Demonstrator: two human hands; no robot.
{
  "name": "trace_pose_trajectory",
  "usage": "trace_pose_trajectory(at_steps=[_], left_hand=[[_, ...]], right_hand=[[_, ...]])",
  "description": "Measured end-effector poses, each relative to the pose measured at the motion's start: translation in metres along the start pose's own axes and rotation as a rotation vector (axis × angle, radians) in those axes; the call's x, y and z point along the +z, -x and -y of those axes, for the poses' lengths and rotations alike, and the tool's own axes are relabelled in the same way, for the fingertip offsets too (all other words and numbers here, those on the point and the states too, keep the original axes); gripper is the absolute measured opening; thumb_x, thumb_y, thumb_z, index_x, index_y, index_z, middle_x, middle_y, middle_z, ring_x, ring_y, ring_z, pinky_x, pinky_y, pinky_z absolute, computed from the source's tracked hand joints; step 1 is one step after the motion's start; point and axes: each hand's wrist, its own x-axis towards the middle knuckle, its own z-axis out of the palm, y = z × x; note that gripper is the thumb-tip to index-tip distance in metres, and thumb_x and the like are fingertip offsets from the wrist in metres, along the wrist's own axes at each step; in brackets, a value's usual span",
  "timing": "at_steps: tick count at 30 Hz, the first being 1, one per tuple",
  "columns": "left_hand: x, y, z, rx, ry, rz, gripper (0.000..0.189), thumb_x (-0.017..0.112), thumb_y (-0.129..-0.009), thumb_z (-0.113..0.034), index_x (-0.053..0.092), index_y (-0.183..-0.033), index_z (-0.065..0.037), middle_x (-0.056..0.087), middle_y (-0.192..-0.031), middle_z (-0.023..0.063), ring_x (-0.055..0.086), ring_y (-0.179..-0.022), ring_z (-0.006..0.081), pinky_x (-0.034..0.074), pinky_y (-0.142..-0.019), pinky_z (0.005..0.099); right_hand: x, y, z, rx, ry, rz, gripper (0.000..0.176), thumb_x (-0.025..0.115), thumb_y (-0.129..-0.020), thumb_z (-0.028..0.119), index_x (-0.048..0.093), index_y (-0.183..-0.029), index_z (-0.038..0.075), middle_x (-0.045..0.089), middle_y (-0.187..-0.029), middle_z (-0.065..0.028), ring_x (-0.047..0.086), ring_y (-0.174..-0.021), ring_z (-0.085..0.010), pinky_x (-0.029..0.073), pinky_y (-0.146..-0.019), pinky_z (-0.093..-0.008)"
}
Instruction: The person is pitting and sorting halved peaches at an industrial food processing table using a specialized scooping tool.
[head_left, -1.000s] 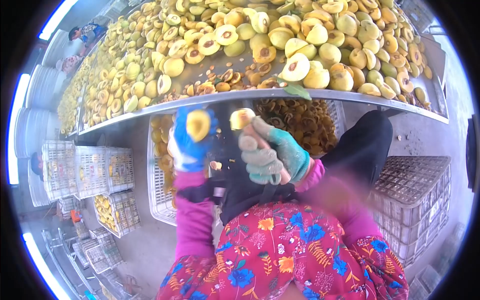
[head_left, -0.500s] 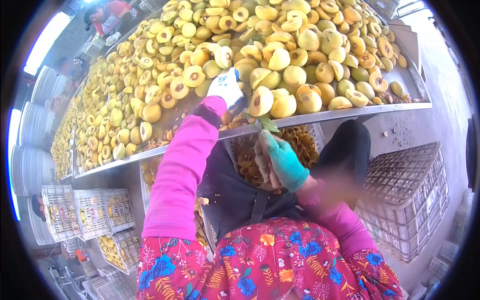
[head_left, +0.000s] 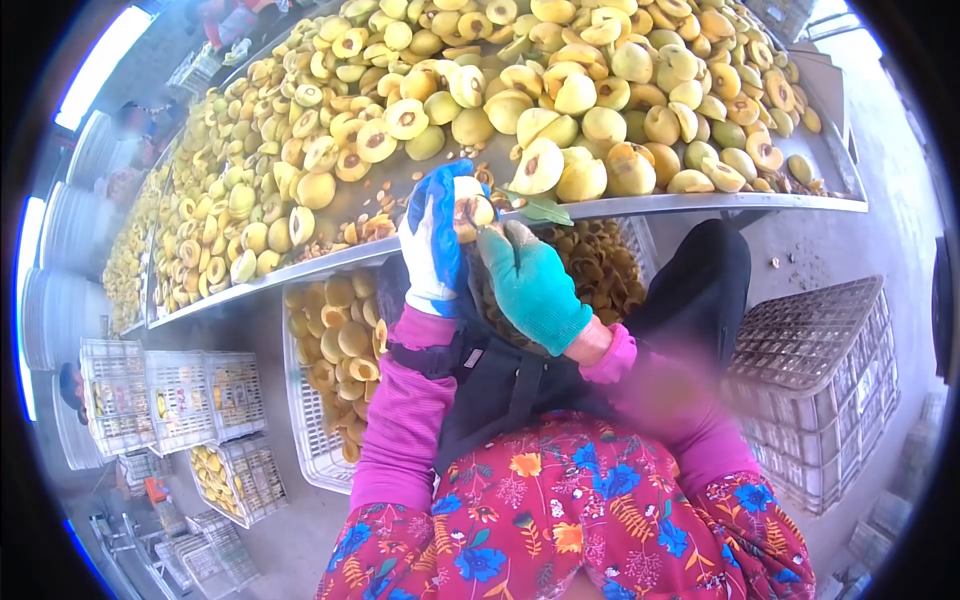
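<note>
**One peach in two gloved hands at the table's edge**

Above a floral apron (head_left: 560, 510), the left hand (head_left: 432, 250), in a blue-and-white glove, was closed around one yellow peach (head_left: 476, 212). It held the fruit just clear of the steel table (head_left: 700, 205). The right hand (head_left: 535, 285), in a teal glove, curled its fingertips against that fruit; whether it gripped a tool could not be seen.

The peach hung over two white crates below, probably so scraps would drop in. One crate (head_left: 310, 440) held yellow halves, the other (head_left: 650, 235) brown scraps. One dark crate (head_left: 830, 400) stood to the right. Beyond, peach halves (head_left: 400, 120) too many to count covered the table.
</note>
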Motion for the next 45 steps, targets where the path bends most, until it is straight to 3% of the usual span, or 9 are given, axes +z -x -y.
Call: trace_pose_trajectory(at_steps=[2,16,24,28,30,33,37,42,45], left_hand=[[0.003,0.001,0.008,-0.264,0.447,-0.102,0.031,0.052,-0.092,-0.025,0.059,-0.104,0.003,0.063,-0.100,0.0095,0.057,-0.088,0.0143,0.045,-0.082,0.0272],[-0.001,0.012,0.002,-0.178,0.272,-0.062,0.036,0.053,-0.091,-0.031,0.061,-0.097,0.004,0.064,-0.091,0.0083,0.059,-0.077,0.0117,0.048,-0.071,0.0262],[-0.007,0.014,0.001,-0.292,0.352,0.161,0.034,0.050,-0.092,-0.029,0.059,-0.096,0.003,0.064,-0.083,0.0077,0.059,-0.073,0.0122,0.048,-0.068,0.0254],[-0.016,0.029,-0.005,-0.803,0.991,-0.013,0.044,0.044,-0.093,-0.039,0.055,-0.106,0.002,0.063,-0.082,0.0149,0.061,-0.068,0.0200,0.051,-0.062,0.0294],[-0.043,0.055,0.023,0.102,-0.285,-0.172,0.040,0.048,-0.092,-0.036,0.057,-0.104,0.001,0.063,-0.083,0.0138,0.062,-0.072,0.0203,0.052,-0.063,0.0308],[-0.133,0.060,0.025,-0.261,-0.490,-0.181,0.033,0.060,-0.083,-0.029,0.061,-0.104,-0.004,0.062,-0.092,0.0136,0.062,-0.077,0.0231,0.051,-0.070,0.0351],[-0.079,-0.005,0.017,0.004,-0.726,-0.031,0.038,0.069,-0.073,-0.033,0.064,-0.101,-0.009,0.061,-0.099,0.0133,0.060,-0.088,0.0287,0.048,-0.078,0.0388],[0.042,-0.074,0.006,-0.027,-0.475,0.770,0.064,0.071,-0.065,-0.033,0.049,-0.121,-0.012,0.053,-0.116,0.0169,0.053,-0.105,0.0319,0.043,-0.089,0.0392],[0.048,-0.072,0.017,0.082,-0.690,0.636,0.060,0.076,-0.061,-0.024,0.052,-0.113,-0.007,0.061,-0.096,0.0126,0.061,-0.090,0.0259,0.047,-0.080,0.0345]], right_hand=[[0.007,0.003,-0.006,-0.013,0.011,-0.011,0.028,0.047,-0.093,0.025,0.056,-0.092,-0.002,0.056,-0.069,-0.0153,0.053,-0.061,-0.0257,0.043,-0.059,-0.0358],[0.018,0.019,0.011,0.348,-0.475,0.088,0.036,0.038,-0.096,0.039,0.050,-0.084,0.007,0.043,-0.054,0.0003,0.041,-0.038,-0.0079,0.036,-0.034,-0.0229],[0.000,0.019,0.004,0.809,-1.389,0.701,0.045,0.035,-0.092,0.055,0.045,-0.081,0.012,0.036,-0.054,0.0064,0.036,-0.039,-0.0065,0.031,-0.038,-0.0232],[0.002,0.018,-0.007,0.806,-1.701,1.030,0.044,0.030,-0.095,0.052,0.047,-0.085,0.013,0.039,-0.056,0.0075,0.036,-0.041,-0.0060,0.031,-0.042,-0.0231],[0.000,0.026,-0.002,0.780,-1.732,1.105,0.043,0.030,-0.095,0.051,0.048,-0.085,0.013,0.040,-0.057,0.0077,0.037,-0.041,-0.0061,0.033,-0.043,-0.0232],[-0.017,0.030,-0.048,0.968,-1.586,0.760,0.039,0.037,-0.094,0.049,0.048,-0.081,0.014,0.041,-0.055,0.0064,0.040,-0.043,-0.0084,0.037,-0.044,-0.0261],[-0.025,0.036,-0.069,1.171,-1.392,0.538,0.037,0.040,-0.093,0.050,0.045,-0.083,0.014,0.040,-0.058,0.0041,0.039,-0.043,-0.0102,0.037,-0.044,-0.0278],[-0.055,0.028,-0.020,0.860,-1.094,0.228,0.041,0.041,-0.092,0.052,0.047,-0.081,0.013,0.041,-0.059,0.0028,0.039,-0.043,-0.0120,0.037,-0.042,-0.0288],[-0.061,0.023,-0.013,0.553,-0.758,0.067,0.034,0.041,-0.095,0.040,0.049,-0.087,0.009,0.043,-0.058,0.0013,0.041,-0.046,-0.0094,0.036,-0.043,-0.0247]])
